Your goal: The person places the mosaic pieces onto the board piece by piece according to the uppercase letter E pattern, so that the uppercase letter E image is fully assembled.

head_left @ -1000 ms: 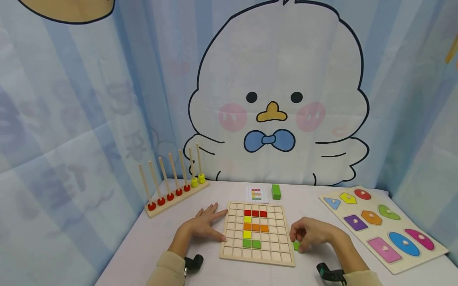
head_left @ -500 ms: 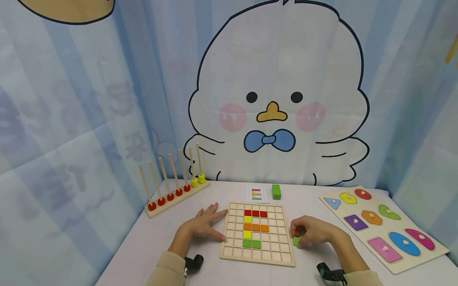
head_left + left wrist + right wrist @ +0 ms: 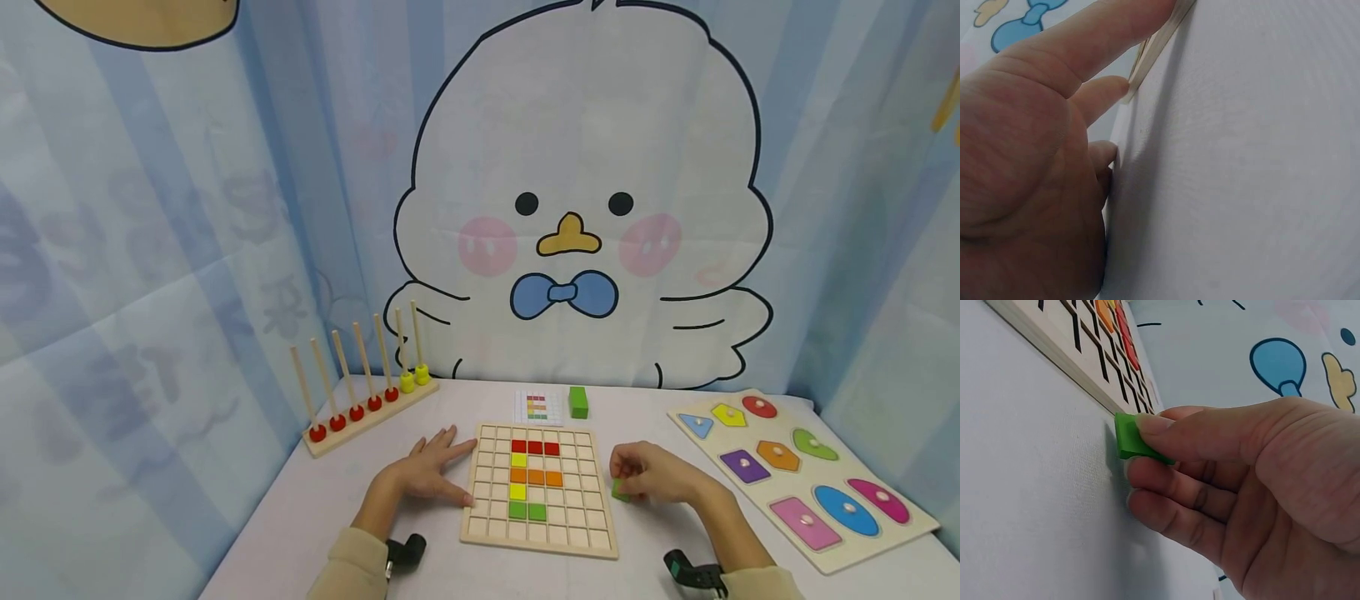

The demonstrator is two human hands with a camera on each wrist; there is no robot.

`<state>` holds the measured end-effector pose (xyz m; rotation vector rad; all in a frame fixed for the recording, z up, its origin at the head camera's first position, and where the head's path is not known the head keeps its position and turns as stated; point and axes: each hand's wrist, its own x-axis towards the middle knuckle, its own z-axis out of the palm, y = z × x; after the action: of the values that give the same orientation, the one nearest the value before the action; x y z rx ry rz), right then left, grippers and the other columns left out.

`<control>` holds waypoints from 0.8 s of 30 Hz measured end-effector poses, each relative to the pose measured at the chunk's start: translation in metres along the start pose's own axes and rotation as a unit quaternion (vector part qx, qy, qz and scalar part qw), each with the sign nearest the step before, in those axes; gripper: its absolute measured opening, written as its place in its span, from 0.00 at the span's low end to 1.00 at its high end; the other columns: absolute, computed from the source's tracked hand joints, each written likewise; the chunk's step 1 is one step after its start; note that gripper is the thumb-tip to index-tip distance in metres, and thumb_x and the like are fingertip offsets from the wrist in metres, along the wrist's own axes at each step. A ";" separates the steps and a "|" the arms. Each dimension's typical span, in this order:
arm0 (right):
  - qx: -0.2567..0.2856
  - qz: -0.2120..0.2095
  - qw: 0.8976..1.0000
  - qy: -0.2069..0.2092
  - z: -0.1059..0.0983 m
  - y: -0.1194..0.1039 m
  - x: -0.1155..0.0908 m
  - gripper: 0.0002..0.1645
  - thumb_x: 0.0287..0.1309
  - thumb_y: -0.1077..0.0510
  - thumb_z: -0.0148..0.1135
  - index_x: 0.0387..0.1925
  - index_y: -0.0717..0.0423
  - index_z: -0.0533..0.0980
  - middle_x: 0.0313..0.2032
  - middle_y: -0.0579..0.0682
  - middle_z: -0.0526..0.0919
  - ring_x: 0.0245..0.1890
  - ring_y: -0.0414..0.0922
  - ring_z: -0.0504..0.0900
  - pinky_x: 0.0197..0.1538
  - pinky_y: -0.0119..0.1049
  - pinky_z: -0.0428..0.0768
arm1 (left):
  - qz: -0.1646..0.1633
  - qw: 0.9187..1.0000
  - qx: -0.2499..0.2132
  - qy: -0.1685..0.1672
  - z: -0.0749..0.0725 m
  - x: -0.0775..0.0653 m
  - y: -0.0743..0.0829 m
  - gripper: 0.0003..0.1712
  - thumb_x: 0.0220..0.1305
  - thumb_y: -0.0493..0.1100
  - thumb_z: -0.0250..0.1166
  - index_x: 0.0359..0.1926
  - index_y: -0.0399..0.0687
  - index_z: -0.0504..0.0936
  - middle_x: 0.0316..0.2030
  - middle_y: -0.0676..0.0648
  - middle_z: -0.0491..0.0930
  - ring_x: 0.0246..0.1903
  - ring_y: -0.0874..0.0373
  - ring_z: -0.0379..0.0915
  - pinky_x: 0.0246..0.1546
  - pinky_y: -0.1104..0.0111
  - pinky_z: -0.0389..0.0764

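Observation:
A wooden grid board (image 3: 577,525) lies flat on the table in the head view. Colored square tiles fill some of its cells: a red row, an orange row, two yellow tiles and a pair of green tiles (image 3: 527,512). My left hand (image 3: 427,468) rests by the board's left edge, fingers spread, thumb and index fingertip touching the frame. Just off the right edge, my right hand (image 3: 654,473) pinches a green square tile (image 3: 1134,439) between thumb and fingers. In the right wrist view the tile stands out past the thumb tip, close to the board's side.
Behind the board lie a pattern card (image 3: 538,408) and a green block (image 3: 578,402). A wooden peg stand (image 3: 375,417) with red and yellow beads is at the left. On the right is a shape puzzle board (image 3: 757,492) with knobbed pieces. A printed curtain (image 3: 570,342) hangs behind.
My right hand has shifted a little toward the back along the board's right edge, carrying the green tile. The left hand and the tiles on the board stay where they were.

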<state>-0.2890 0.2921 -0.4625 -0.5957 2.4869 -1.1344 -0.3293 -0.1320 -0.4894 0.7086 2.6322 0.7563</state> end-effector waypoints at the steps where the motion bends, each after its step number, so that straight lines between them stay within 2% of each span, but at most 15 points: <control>1: -0.002 0.001 1.000 0.007 0.000 0.000 0.000 0.06 0.62 0.65 0.66 0.40 0.61 0.77 0.30 0.49 0.78 0.28 0.43 0.78 0.28 0.33 0.78 | 0.000 1.000 0.001 0.000 0.000 0.000 0.000 0.58 0.53 0.65 0.78 0.81 0.61 0.62 0.83 0.36 0.43 0.83 0.39 0.35 0.81 0.40 0.36; 7: -0.008 -0.004 0.999 0.048 -0.002 -0.003 0.003 0.06 0.65 0.62 0.67 0.42 0.59 0.79 0.30 0.50 0.80 0.30 0.45 0.79 0.31 0.34 0.80 | 0.000 1.000 0.000 0.001 -0.001 0.000 0.000 0.58 0.52 0.66 0.77 0.81 0.61 0.62 0.83 0.36 0.43 0.83 0.39 0.34 0.81 0.40 0.35; 12: -0.004 -0.006 0.997 0.074 -0.002 -0.005 0.004 0.10 0.62 0.65 0.67 0.44 0.58 0.78 0.34 0.51 0.80 0.32 0.46 0.80 0.34 0.33 0.80 | 0.002 1.000 0.002 -0.001 -0.002 -0.002 0.000 0.59 0.52 0.69 0.76 0.81 0.61 0.61 0.83 0.36 0.42 0.83 0.38 0.33 0.81 0.40 0.33; 16: -0.003 0.003 0.997 0.079 -0.001 -0.008 0.004 0.13 0.59 0.68 0.65 0.46 0.58 0.78 0.37 0.51 0.79 0.34 0.45 0.80 0.36 0.32 0.79 | 0.002 1.000 -0.004 0.000 -0.002 -0.002 0.000 0.59 0.52 0.68 0.77 0.81 0.61 0.62 0.83 0.36 0.43 0.83 0.38 0.34 0.81 0.40 0.33; 24: 0.022 -0.005 0.996 0.087 0.002 -0.016 0.003 0.14 0.62 0.66 0.69 0.48 0.62 0.79 0.40 0.56 0.81 0.36 0.46 0.80 0.37 0.30 0.82 | 0.001 1.000 -0.004 -0.001 -0.001 -0.001 0.002 0.58 0.53 0.65 0.78 0.81 0.60 0.62 0.83 0.35 0.43 0.83 0.39 0.34 0.81 0.40 0.35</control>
<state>-0.2867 0.2800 -0.4521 -0.5180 2.5981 -1.2936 -0.3281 -0.1322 -0.4872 0.7105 2.6251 0.7656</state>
